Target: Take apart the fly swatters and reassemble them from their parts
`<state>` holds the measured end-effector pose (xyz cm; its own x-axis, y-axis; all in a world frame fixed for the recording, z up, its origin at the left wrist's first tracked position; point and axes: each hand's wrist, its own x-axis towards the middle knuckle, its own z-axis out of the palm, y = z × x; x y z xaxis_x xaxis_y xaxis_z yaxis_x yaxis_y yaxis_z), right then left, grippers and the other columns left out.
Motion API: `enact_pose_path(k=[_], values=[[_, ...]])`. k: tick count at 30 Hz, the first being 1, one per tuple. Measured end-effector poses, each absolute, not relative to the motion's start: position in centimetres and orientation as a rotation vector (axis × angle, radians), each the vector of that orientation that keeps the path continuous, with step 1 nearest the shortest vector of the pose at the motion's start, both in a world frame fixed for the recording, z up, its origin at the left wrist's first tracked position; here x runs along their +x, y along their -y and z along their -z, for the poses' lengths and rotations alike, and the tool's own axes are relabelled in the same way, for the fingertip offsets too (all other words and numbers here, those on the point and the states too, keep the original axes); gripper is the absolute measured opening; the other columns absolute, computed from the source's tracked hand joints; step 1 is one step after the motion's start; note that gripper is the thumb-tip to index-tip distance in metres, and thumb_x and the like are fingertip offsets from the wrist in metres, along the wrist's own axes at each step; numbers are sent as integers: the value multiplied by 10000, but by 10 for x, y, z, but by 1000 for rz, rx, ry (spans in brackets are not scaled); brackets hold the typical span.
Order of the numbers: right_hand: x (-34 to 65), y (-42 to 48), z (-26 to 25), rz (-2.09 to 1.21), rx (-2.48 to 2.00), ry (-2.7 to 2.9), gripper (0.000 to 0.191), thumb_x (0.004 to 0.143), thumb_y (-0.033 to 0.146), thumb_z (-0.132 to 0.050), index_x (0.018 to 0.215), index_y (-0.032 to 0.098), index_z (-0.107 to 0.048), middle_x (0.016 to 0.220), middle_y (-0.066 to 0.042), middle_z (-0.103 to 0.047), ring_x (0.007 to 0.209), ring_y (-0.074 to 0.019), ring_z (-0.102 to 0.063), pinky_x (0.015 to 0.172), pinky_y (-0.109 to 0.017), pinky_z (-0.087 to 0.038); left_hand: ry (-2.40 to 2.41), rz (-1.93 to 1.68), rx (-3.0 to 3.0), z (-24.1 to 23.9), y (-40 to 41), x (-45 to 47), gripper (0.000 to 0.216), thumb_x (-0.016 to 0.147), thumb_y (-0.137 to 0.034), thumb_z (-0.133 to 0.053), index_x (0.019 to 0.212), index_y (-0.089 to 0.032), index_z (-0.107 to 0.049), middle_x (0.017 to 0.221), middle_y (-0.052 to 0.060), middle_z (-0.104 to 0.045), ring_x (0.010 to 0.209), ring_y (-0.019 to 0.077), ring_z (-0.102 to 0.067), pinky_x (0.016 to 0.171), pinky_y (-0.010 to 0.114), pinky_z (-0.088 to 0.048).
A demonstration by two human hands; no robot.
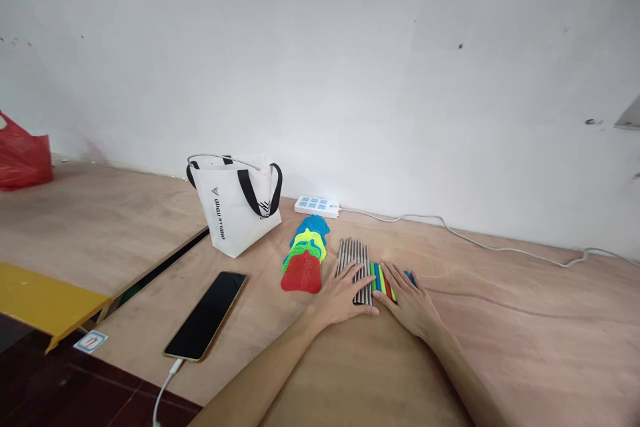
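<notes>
My left hand (343, 293) lies with fingers spread over a row of thin silver metal rods (354, 250), set side by side. Just right of them, my right hand (410, 300) rests, fingers stretched out, across a row of coloured sticks (379, 278) in green, blue, yellow and red. The hand covers part of that row, and a blue end shows past its fingers. Left of the rods, flat mesh plastic pieces like fly swatter heads overlap in a line: a red one (302, 273) nearest, then green and yellow, and a blue one (316, 223) farthest.
A white bag (235, 213) with black handles stands at the back left. In front lies a phone (206, 315) with a cable plugged in. A power strip (317, 206) sits against the wall, its cord running right. A red plastic bag (24, 157) is far left.
</notes>
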<state>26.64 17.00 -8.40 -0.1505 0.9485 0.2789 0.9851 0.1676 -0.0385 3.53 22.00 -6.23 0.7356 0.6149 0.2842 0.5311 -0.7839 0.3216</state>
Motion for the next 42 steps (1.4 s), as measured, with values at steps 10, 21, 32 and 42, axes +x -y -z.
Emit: enact_pose_path(k=[10, 21, 32, 42], values=[[267, -171, 85, 222, -1866, 2229, 778, 993, 705, -260, 1588, 208, -317, 1615, -109, -364, 1509, -267, -310, 1222, -538, -233, -917, -625, 2698, 48, -213, 35, 771, 879, -783, -512, 1489, -312, -470, 1561, 76, -455, 1477, 301, -359, 1255, 565, -157], [264, -167, 76, 385, -1765, 2164, 658, 1034, 609, -245, 1544, 228, -409, 1605, -94, -402, 1503, -255, -319, 1245, -561, -125, -1393, -1148, 2336, 3, -159, -69, 410, 1007, -497, -498, 1362, -296, -544, 1528, 67, -460, 1428, 291, -415, 1181, 501, -367], [260, -129, 80, 203, -1567, 1793, 385, 880, 119, -327, 1002, 214, -680, 1050, -110, -620, 980, -240, -605, 839, -364, -518, -2337, -818, 2064, 27, -135, -170, 681, 910, -544, -525, 1431, -112, -453, 1492, 257, -445, 1396, 473, -396, 1095, 684, -322], [217, -66, 78, 167, -1467, 1847, 216, 718, 42, -393, 674, 244, -455, 759, -21, -538, 705, -171, -527, 643, -248, -420, -1551, -1098, 2094, 1, -109, -108, 487, 1003, -517, -432, 1382, -219, -502, 1391, 117, -585, 1291, 288, -544, 1085, 441, -439]])
